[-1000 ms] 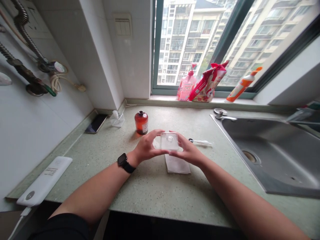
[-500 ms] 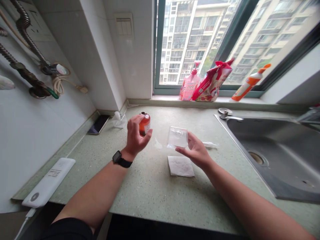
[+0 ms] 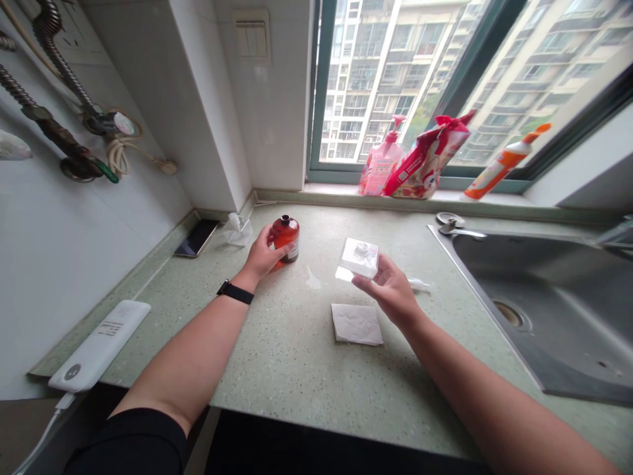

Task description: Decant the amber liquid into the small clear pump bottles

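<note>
On the counter stands an amber bottle [image 3: 287, 232] with a dark open neck and a pale label. My left hand [image 3: 264, 254] is wrapped round its left side and front, thumb across the front. My right hand [image 3: 390, 288] grips a clear square glass bottle [image 3: 359, 258] from its right side, fingers behind and thumb in front. A round neck shows in the middle of its top, and it is held tilted above the counter. Below it lies a folded white paper towel [image 3: 357, 324]. Behind my right wrist is a white, partly hidden thing [image 3: 420, 285], perhaps in plastic wrap.
A small wet patch [image 3: 312, 278] lies between the bottles. At left are a phone [image 3: 196, 238], crumpled clear plastic [image 3: 238, 229] and a white power bank [image 3: 101, 344] with a cable. The sink [image 3: 534, 297] is at right. Bottles and a red bag [image 3: 430, 158] line the windowsill.
My left hand has gone from hovering at the amber bottle's top to closing round its side, uncovering the neck. The square bottle has been raised and tilted slightly in my right hand.
</note>
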`<state>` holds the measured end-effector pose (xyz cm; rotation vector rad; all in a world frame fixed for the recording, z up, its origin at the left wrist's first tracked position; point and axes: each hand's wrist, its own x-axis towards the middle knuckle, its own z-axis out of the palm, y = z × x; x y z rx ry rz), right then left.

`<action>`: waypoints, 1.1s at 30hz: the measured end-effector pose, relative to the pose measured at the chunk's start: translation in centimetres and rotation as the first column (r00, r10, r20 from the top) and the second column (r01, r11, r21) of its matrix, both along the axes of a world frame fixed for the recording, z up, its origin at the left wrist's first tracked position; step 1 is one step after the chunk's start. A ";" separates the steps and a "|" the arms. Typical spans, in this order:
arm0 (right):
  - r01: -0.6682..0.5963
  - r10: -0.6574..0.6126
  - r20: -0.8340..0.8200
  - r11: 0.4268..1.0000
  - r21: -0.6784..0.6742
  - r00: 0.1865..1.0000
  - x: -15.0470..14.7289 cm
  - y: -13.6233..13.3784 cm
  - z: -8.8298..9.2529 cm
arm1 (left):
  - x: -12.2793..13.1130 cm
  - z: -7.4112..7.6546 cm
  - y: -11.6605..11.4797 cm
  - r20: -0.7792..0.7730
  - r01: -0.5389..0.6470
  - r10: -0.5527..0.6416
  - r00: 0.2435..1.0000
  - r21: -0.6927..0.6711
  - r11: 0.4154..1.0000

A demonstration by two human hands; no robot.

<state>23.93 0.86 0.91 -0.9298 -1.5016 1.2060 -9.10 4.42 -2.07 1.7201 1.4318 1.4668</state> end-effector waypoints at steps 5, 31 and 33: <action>0.006 -0.006 -0.036 1.000 0.001 0.999 0.0 0.0 0.1 | 0.6 0.6 -0.4 0.130 -0.113 0.112 0.985 -0.005 0.994; 0.169 -0.162 -0.065 0.978 0.119 0.985 1.7 1.6 -0.2 | 6.9 3.3 -5.5 -0.004 0.137 -0.137 0.991 0.098 0.986; 0.174 -0.167 -0.058 0.975 0.137 0.984 1.9 1.7 0.0 | 7.5 3.4 -6.1 -0.047 0.183 -0.179 0.983 0.114 0.976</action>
